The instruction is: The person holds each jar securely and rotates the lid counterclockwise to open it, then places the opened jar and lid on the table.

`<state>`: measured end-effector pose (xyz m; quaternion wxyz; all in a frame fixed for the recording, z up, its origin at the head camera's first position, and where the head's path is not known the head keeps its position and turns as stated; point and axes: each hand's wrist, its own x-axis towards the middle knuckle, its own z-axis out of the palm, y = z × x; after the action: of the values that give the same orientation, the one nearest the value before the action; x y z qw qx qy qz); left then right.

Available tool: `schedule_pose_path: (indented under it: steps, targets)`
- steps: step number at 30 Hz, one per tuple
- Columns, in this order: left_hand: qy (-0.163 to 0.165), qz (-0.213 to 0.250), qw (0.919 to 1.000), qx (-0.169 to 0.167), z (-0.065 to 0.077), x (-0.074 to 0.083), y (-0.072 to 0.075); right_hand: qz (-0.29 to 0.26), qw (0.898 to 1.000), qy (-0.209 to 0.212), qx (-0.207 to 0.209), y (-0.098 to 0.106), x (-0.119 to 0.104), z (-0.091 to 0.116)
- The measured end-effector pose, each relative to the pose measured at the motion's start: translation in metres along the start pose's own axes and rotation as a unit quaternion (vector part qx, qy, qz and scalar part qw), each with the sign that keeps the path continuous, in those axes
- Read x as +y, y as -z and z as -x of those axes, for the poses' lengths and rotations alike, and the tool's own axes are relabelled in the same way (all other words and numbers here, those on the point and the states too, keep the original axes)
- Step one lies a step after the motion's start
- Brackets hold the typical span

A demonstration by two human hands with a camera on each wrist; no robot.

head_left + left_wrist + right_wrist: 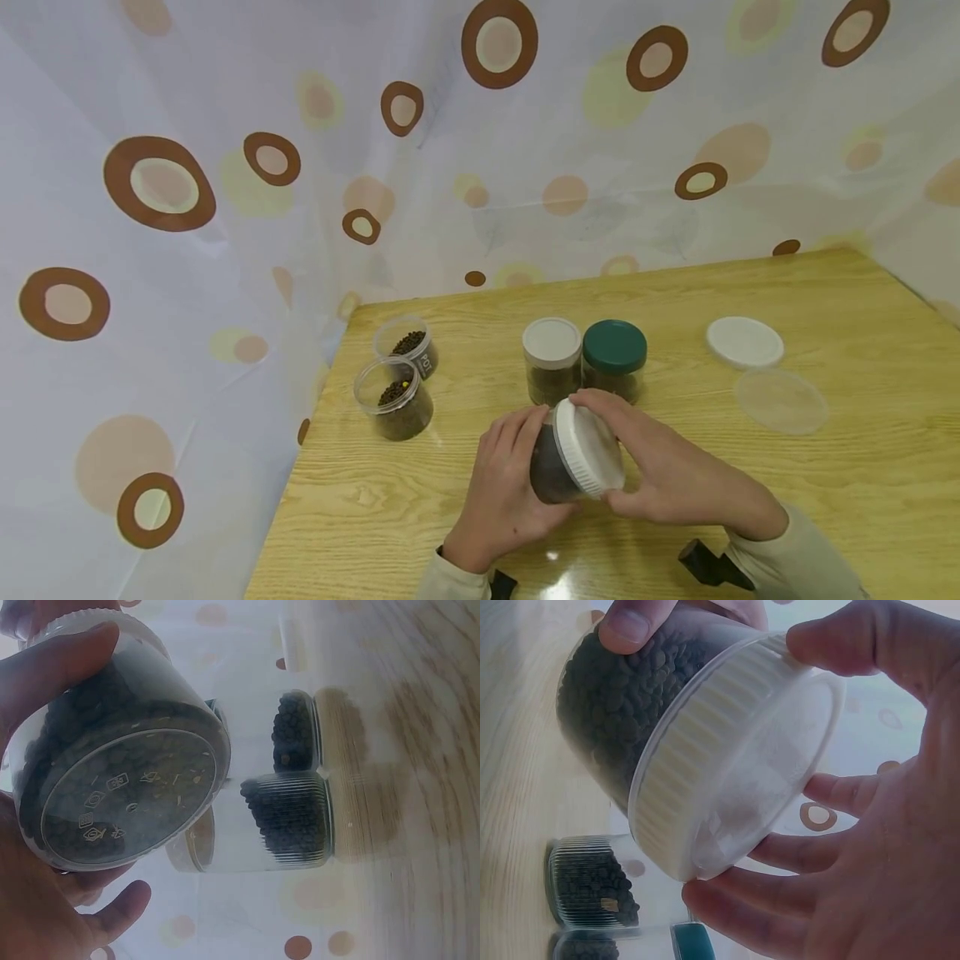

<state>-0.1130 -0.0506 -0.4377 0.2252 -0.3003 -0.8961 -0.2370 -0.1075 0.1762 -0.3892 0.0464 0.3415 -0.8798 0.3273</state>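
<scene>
A clear jar (552,468) of dark pellets is held tilted above the table, its white ribbed lid (592,450) facing right. My left hand (504,492) grips the jar's body, and the left wrist view shows the jar's base (135,795) with moulded marks. On the lid's rim are the thumb and fingers of my right hand (667,479); in the right wrist view the lid (705,750) sits on the jar's mouth. Just behind stand two jars of dark pellets, one with a white lid (552,342), the other with a green lid (615,346).
At the left of the wooden table (360,500) are two uncovered clear tubs, a nearer tub (403,417) and a farther tub (426,358), both part-filled with dark pellets. A loose white lid (745,342) and a translucent disc (780,402) lie at right. A patterned curtain (450,167) hangs behind.
</scene>
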Motion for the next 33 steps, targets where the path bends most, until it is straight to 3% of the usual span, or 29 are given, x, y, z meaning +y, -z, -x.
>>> schedule_pose_path:
  steps: [12, 16, 21, 26, 33]
  targets:
    - [0.005, -0.001, 1.0000, 0.002, 0.0004, -0.0007, 0.0015, 0.028, 0.999, 0.024, -0.007, 0.0010, -0.0004, 0.0053]
    - [0.009, 0.000, 1.0000, 0.002, 0.0008, -0.0008, 0.0017, 0.026, 1.000, 0.014, -0.001, 0.0006, -0.0005, 0.0071]
    - [0.020, 0.010, 0.9997, -0.003, 0.0011, -0.0013, 0.0021, -0.004, 0.998, -0.060, 0.001, 0.0034, -0.0030, 0.0057]
    - [0.019, 0.003, 0.9998, 0.001, 0.0015, -0.0014, 0.0026, -0.053, 0.986, -0.160, -0.009, 0.0076, -0.0053, 0.0033]
    - [0.009, -0.017, 0.9997, 0.012, 0.0020, -0.0008, 0.0030, -0.059, 0.970, -0.230, -0.044, 0.0068, -0.0064, -0.0016]
